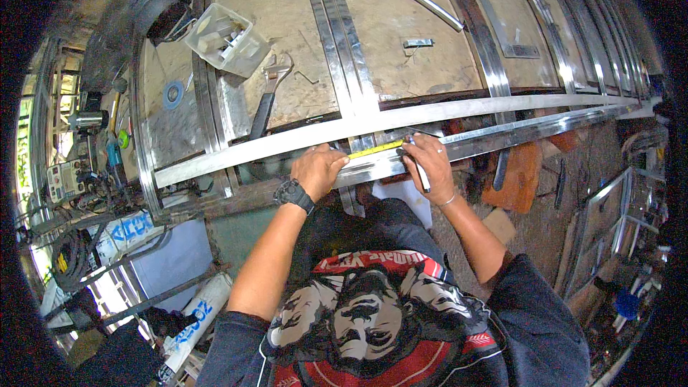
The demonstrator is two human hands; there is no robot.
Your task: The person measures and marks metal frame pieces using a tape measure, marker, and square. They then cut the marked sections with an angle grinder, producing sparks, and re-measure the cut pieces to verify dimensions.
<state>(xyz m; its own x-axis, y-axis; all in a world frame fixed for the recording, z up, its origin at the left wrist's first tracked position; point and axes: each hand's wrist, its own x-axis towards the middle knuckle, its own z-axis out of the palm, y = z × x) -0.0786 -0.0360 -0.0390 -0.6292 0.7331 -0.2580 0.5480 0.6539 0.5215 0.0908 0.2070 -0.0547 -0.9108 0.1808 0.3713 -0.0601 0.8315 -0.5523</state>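
A yellow tape measure blade (376, 148) lies along a shiny metal bar (383, 165) in front of me, between my two hands. My left hand (317, 170), with a dark watch at its wrist, is closed at the blade's left end, thumb pressed on it and the bar. My right hand (430, 160) is closed round a slim, white, pen-like thing (423, 178) beside the blade's right end. Whether a tape case is hidden in either hand, I cannot tell. Just beyond runs a long, flat, pale metal bar (272, 145).
An adjustable wrench (267, 97), a clear plastic box (236, 50) of small parts and a tape roll (173, 94) lie on the bench at left. A hammer (423, 1) and small metal piece (418, 43) lie farther off. Metal strips (337, 36) cross the bench.
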